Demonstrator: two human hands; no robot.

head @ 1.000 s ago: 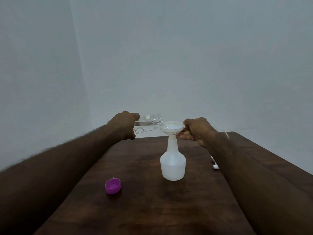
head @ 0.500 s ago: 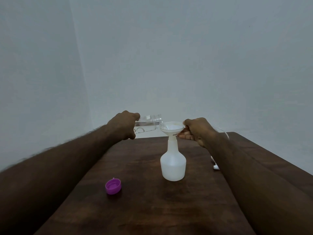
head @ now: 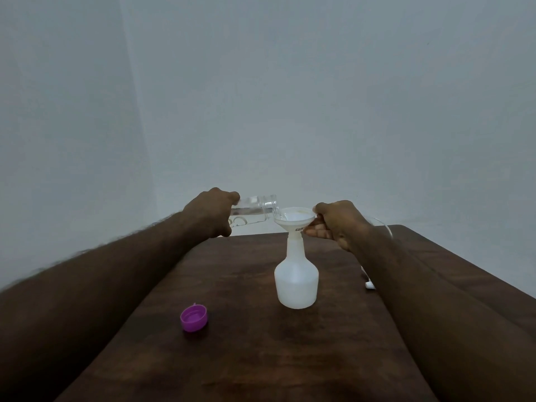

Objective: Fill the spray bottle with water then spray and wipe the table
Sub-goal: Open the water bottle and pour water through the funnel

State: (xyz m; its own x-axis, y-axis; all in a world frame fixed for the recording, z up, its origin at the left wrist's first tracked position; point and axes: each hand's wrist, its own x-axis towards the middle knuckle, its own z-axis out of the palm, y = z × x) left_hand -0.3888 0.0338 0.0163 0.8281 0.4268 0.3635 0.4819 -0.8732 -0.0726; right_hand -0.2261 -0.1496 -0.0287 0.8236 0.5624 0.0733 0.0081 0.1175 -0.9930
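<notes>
A white spray bottle (head: 296, 281) without its spray head stands upright on the dark wooden table (head: 261, 358). A white funnel (head: 293, 220) sits in its neck. My right hand (head: 338, 223) pinches the funnel's rim from the right. My left hand (head: 213, 211) grips a clear water bottle (head: 255, 211), tipped almost level, with its mouth over the funnel's left edge. Water lies in the lower half of that clear bottle.
A purple cap (head: 193, 317) lies open side up on the table, front left of the spray bottle. A thin white tube with a small end piece (head: 369, 285) lies behind my right forearm. Grey walls stand close behind the table.
</notes>
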